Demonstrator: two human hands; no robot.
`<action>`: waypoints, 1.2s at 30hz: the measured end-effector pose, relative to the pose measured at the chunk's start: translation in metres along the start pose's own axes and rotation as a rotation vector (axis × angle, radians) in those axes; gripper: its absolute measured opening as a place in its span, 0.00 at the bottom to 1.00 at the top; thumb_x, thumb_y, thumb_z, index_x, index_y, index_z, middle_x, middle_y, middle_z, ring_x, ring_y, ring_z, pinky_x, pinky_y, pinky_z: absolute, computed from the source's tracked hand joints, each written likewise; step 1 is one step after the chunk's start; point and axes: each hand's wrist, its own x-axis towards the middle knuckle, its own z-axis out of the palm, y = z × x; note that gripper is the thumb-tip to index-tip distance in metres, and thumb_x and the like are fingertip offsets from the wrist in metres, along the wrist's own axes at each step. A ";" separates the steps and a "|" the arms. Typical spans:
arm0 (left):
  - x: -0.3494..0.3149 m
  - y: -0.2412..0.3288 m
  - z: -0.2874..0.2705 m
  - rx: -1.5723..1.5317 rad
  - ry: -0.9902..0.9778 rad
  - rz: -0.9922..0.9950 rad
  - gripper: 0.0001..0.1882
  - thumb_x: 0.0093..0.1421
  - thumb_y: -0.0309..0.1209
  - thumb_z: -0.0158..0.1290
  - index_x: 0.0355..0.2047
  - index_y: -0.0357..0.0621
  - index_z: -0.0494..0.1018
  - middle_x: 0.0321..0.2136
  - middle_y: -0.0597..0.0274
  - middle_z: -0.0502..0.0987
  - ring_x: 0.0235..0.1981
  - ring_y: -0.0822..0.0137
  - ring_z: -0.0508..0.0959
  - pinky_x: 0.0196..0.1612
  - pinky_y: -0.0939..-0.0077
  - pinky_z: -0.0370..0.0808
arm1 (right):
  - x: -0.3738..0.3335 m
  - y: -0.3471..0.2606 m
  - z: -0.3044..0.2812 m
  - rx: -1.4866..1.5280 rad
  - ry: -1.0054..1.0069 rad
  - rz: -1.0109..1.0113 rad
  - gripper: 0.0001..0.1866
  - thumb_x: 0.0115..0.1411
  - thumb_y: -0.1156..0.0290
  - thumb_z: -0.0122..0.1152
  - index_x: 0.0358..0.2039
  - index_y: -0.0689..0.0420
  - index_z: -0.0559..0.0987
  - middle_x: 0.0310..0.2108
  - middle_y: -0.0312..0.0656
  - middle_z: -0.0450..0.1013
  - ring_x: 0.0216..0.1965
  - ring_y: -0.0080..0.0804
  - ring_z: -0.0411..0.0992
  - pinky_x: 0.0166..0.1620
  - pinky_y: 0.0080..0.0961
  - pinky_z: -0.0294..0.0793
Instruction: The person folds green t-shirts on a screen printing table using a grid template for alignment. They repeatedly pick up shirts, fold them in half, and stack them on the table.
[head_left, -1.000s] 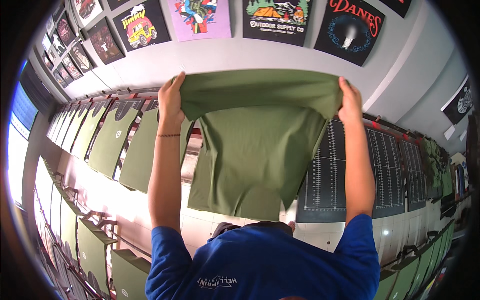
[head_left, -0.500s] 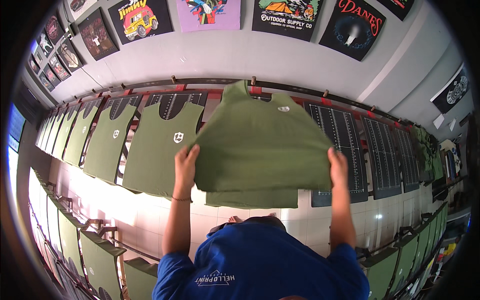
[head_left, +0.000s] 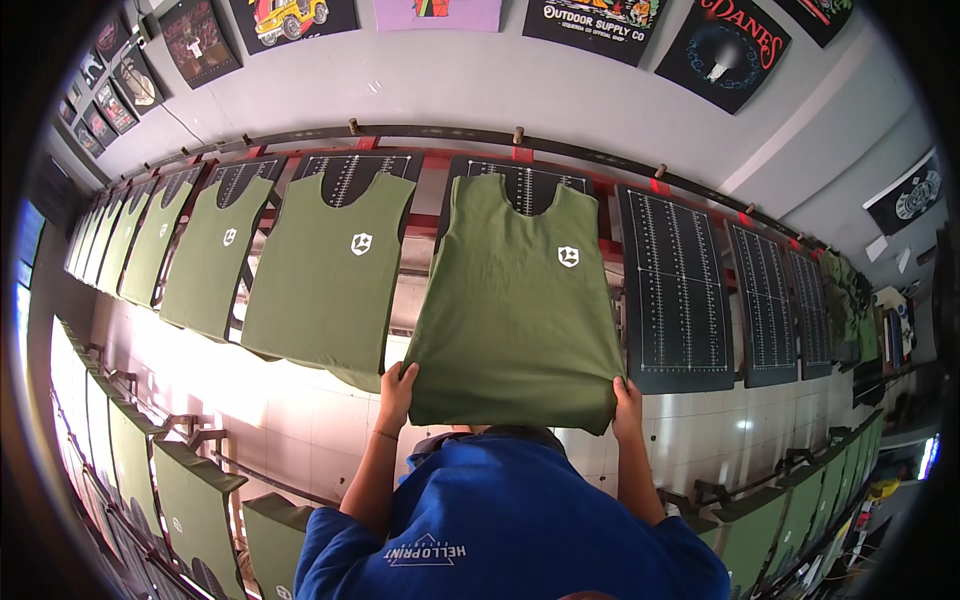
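Note:
A green sleeveless shirt panel (head_left: 510, 320) with a small white shield print lies over a black printing board (head_left: 475, 166), whose far end shows at the neckline. My left hand (head_left: 398, 396) pinches the near left edge of the panel close to its hem. At the opposite near corner, my right hand (head_left: 627, 408) grips the fabric between thumb and fingers. The cloth is mostly flat, with light creases near the hem, which hangs toward me over the board's near end.
Left of it, another printed green panel (head_left: 325, 270) covers its board, with several more beyond. Bare black boards (head_left: 678, 300) with white ruled lines stand to the right. A dark rail (head_left: 440, 135) runs behind them. A heap of green cloth (head_left: 850, 300) sits far right.
Both hands have come down toward me, the right one also leftward. The green panel, lifted and bunched before, now lies spread along the board with its print in plain sight.

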 end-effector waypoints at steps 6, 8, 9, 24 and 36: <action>-0.014 -0.016 -0.008 -0.066 -0.043 -0.035 0.11 0.63 0.32 0.52 0.30 0.35 0.70 0.24 0.68 0.72 0.26 0.79 0.69 0.28 0.81 0.68 | -0.012 0.035 -0.005 0.047 0.049 0.028 0.18 0.64 0.62 0.55 0.47 0.64 0.74 0.38 0.39 0.75 0.37 0.25 0.74 0.38 0.21 0.73; -0.015 -0.021 -0.014 -0.011 -0.074 -0.052 0.11 0.64 0.32 0.51 0.34 0.34 0.71 0.28 0.65 0.74 0.29 0.78 0.71 0.32 0.81 0.69 | -0.015 0.039 -0.007 0.029 0.057 0.066 0.18 0.64 0.61 0.55 0.47 0.62 0.74 0.38 0.38 0.75 0.37 0.26 0.74 0.38 0.22 0.73; -0.016 -0.024 -0.017 0.017 -0.091 -0.061 0.12 0.64 0.33 0.51 0.36 0.34 0.71 0.29 0.64 0.75 0.30 0.77 0.72 0.34 0.81 0.70 | -0.016 0.041 -0.008 0.011 0.071 0.103 0.19 0.64 0.60 0.55 0.47 0.62 0.74 0.38 0.38 0.75 0.37 0.26 0.74 0.38 0.23 0.73; 0.009 -0.026 -0.017 -0.342 -0.372 -0.260 0.30 0.64 0.32 0.51 0.61 0.30 0.55 0.53 0.49 0.69 0.54 0.62 0.70 0.57 0.69 0.66 | 0.031 0.065 0.000 -0.026 -0.047 0.091 0.41 0.59 0.54 0.61 0.65 0.60 0.55 0.59 0.48 0.61 0.59 0.36 0.62 0.60 0.33 0.61; 0.020 0.066 0.007 -0.257 -0.345 -0.407 0.16 0.61 0.29 0.54 0.46 0.29 0.73 0.39 0.54 0.79 0.39 0.64 0.79 0.47 0.72 0.75 | 0.047 -0.006 -0.029 -0.260 -0.265 0.590 0.32 0.56 0.51 0.64 0.43 0.74 0.76 0.39 0.50 0.76 0.42 0.35 0.75 0.46 0.28 0.73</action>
